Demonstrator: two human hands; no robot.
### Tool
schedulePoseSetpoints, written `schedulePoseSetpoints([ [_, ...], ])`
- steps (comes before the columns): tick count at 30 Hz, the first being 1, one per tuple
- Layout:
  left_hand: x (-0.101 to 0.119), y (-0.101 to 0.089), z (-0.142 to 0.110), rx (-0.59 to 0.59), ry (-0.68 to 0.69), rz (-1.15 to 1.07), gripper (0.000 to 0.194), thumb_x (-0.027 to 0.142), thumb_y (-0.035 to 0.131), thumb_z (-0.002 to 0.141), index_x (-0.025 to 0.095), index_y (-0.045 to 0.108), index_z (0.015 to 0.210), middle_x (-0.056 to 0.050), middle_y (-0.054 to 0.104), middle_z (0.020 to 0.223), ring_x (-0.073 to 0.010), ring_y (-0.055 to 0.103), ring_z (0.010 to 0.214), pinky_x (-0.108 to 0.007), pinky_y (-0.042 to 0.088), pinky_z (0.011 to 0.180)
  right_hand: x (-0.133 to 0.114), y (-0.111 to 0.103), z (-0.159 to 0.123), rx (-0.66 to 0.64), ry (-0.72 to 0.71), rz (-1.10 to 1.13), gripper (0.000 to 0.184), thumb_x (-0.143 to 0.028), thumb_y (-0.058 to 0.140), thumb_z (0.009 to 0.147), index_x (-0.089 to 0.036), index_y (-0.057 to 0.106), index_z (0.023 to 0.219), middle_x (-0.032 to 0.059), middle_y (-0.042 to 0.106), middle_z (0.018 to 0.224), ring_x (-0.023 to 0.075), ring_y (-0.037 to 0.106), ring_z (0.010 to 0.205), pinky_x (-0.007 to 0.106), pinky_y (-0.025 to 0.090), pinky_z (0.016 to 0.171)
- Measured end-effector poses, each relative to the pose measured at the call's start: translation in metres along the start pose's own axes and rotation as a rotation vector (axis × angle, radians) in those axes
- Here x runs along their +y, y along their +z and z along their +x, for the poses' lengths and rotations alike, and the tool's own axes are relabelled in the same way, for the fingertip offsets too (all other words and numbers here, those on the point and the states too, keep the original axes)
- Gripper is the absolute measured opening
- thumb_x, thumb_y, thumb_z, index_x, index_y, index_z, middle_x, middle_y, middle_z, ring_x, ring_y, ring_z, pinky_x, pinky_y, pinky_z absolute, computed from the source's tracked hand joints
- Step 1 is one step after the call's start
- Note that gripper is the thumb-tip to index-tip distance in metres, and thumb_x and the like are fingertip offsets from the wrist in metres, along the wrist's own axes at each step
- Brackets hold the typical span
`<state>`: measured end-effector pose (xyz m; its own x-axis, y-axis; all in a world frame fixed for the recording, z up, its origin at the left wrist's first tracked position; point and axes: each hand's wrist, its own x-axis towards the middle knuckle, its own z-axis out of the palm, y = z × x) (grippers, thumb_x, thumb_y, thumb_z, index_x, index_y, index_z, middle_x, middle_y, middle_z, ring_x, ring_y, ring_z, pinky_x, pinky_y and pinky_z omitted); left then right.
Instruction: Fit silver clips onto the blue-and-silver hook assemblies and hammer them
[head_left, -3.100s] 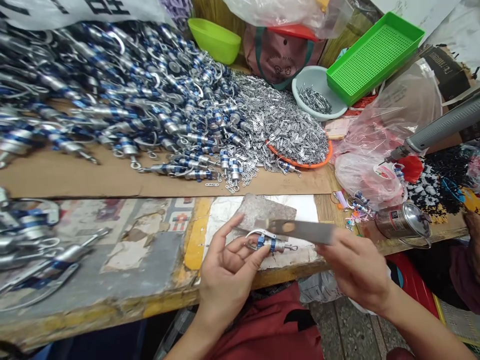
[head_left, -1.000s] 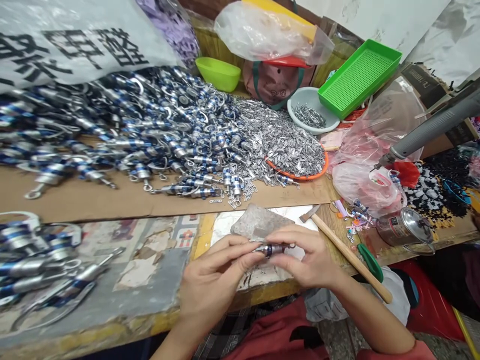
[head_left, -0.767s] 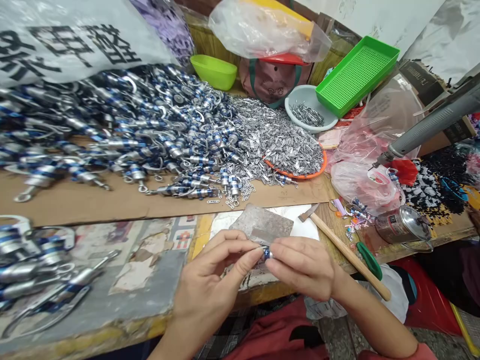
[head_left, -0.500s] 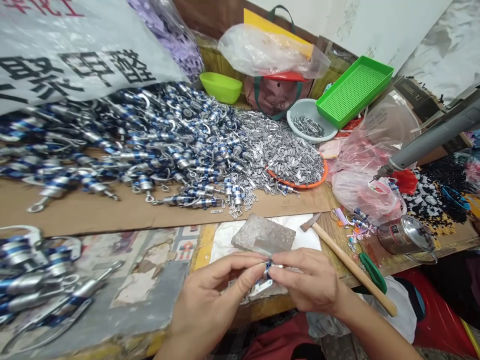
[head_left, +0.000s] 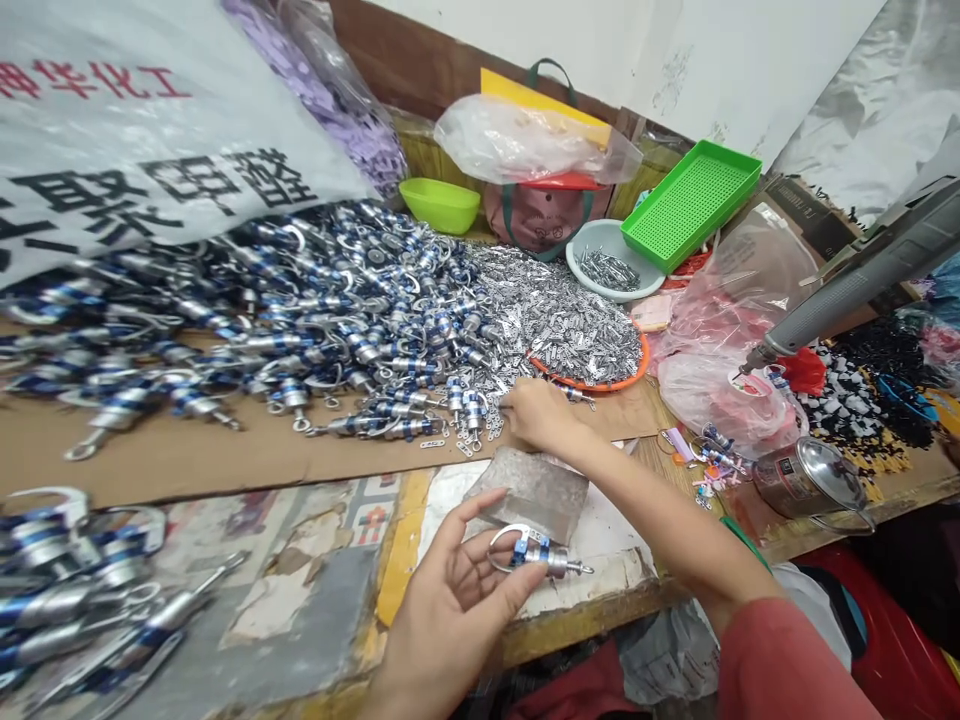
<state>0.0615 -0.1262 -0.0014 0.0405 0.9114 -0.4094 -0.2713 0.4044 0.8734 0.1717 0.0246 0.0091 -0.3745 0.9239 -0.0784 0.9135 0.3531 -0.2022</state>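
While our loosely curled left hand (head_left: 459,602) pinches one blue-and-silver metal fitting (head_left: 537,551), its curved arm (head_left: 517,528) already attached, near the stone block (head_left: 540,483), our right hand (head_left: 543,412) bends at the perforated metal plates (head_left: 574,335), many lying loose; we cannot tell whether it grips any.

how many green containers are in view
2: a lime bowl behind the heap, left of the pink bag, and a green tray farther right, overlapping the pale bowl in view. Others could be hidden behind the bag.
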Motion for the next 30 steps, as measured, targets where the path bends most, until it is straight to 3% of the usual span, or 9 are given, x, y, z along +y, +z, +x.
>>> schedulePoseSetpoints([
  [3, -0.007, -0.002, 0.005, -0.001, 0.003, 0.003, 0.063, 0.031, 0.077, 0.056, 0.020, 0.047, 0.110, 0.001, 0.065, 0.071, -0.0148, 0.064, 0.073, -0.023, 0.053, 0.070, -0.008, 0.004, 0.009, -0.034, 0.038, -0.037, 0.020, -0.002, 0.058, 0.067, -0.010, 0.068, 0.082, 0.0160, 0.067, 0.091, 0.0273, 0.063, 0.086, 0.033, 0.047, 0.071],
  [7, -0.012, -0.004, 0.010, -0.046, -0.011, -0.076, 0.059, 0.029, 0.079, 0.055, 0.023, 0.042, 0.101, 0.003, 0.064, 0.069, -0.0154, 0.066, 0.066, -0.029, 0.054, 0.068, 0.003, 0.001, -0.006, -0.032, 0.045, -0.004, 0.031, -0.003, 0.061, 0.065, -0.009, 0.064, 0.095, 0.0163, 0.066, 0.094, 0.0274, 0.063, 0.088, 0.035, 0.048, 0.072],
  [12, -0.009, -0.004, 0.011, -0.059, -0.015, -0.104, 0.055, 0.024, 0.080, 0.053, 0.022, 0.043, 0.093, 0.004, 0.063, 0.068, -0.0130, 0.066, 0.063, -0.023, 0.053, 0.062, 0.030, -0.008, -0.045, 0.032, 0.011, 0.140, 0.020, -0.008, 0.056, 0.076, -0.012, 0.064, 0.094, 0.0075, 0.067, 0.091, 0.0147, 0.062, 0.083, 0.024, 0.049, 0.072],
  [14, -0.009, -0.005, 0.012, -0.064, -0.020, -0.119, 0.054, 0.023, 0.080, 0.053, 0.022, 0.043, 0.092, 0.004, 0.063, 0.068, -0.0130, 0.066, 0.062, -0.021, 0.052, 0.060, 0.032, -0.010, -0.070, 0.095, -0.035, 0.277, 0.012, -0.013, 0.055, 0.081, -0.013, 0.065, 0.089, 0.0049, 0.067, 0.085, 0.0110, 0.062, 0.075, 0.021, 0.050, 0.067],
  [17, -0.011, -0.007, 0.014, -0.086, -0.029, -0.130, 0.056, 0.023, 0.080, 0.053, 0.021, 0.042, 0.093, 0.003, 0.064, 0.069, -0.0146, 0.066, 0.064, -0.023, 0.052, 0.060, 0.022, -0.007, -0.108, 0.305, -0.233, 0.576, 0.009, -0.015, 0.057, 0.081, -0.015, 0.065, 0.078, 0.0039, 0.068, 0.076, 0.0118, 0.062, 0.071, 0.023, 0.050, 0.066],
  [19, -0.013, -0.008, 0.015, -0.093, -0.028, -0.133, 0.057, 0.022, 0.081, 0.052, 0.021, 0.042, 0.094, 0.003, 0.064, 0.070, -0.0137, 0.065, 0.064, -0.023, 0.053, 0.060, 0.013, -0.004, -0.126, 0.384, -0.358, 0.584, 0.012, -0.011, 0.054, 0.080, -0.014, 0.065, 0.081, 0.0058, 0.068, 0.075, 0.0137, 0.061, 0.072, 0.025, 0.050, 0.067],
  [21, -0.012, -0.008, 0.014, -0.086, -0.020, -0.137, 0.056, 0.021, 0.080, 0.052, 0.021, 0.042, 0.094, 0.004, 0.064, 0.069, -0.0117, 0.064, 0.062, -0.021, 0.052, 0.059, 0.006, -0.004, -0.135, 0.336, -0.407, 0.494, 0.017, -0.008, 0.051, 0.079, -0.012, 0.065, 0.087, 0.0076, 0.066, 0.075, 0.0148, 0.059, 0.071, 0.026, 0.048, 0.065],
  [26, -0.008, -0.004, 0.011, -0.058, -0.019, -0.129, 0.054, 0.021, 0.079, 0.053, 0.022, 0.043, 0.093, 0.006, 0.063, 0.066, -0.0075, 0.059, 0.054, -0.018, 0.049, 0.054, 0.004, -0.017, -0.127, 0.044, -0.340, 0.481, 0.015, -0.012, 0.054, 0.082, -0.015, 0.068, 0.083, 0.0044, 0.066, 0.072, 0.0123, 0.058, 0.066, 0.020, 0.045, 0.060],
  [30, -0.007, -0.003, 0.010, -0.061, 0.002, -0.135, 0.054, 0.021, 0.079, 0.054, 0.022, 0.042, 0.093, 0.005, 0.064, 0.066, -0.0097, 0.061, 0.055, -0.018, 0.048, 0.052, 0.002, -0.008, -0.109, 0.009, -0.302, 0.488, 0.010, -0.018, 0.063, 0.079, -0.020, 0.072, 0.079, -0.0008, 0.064, 0.066, 0.0092, 0.057, 0.060, 0.018, 0.041, 0.057],
])
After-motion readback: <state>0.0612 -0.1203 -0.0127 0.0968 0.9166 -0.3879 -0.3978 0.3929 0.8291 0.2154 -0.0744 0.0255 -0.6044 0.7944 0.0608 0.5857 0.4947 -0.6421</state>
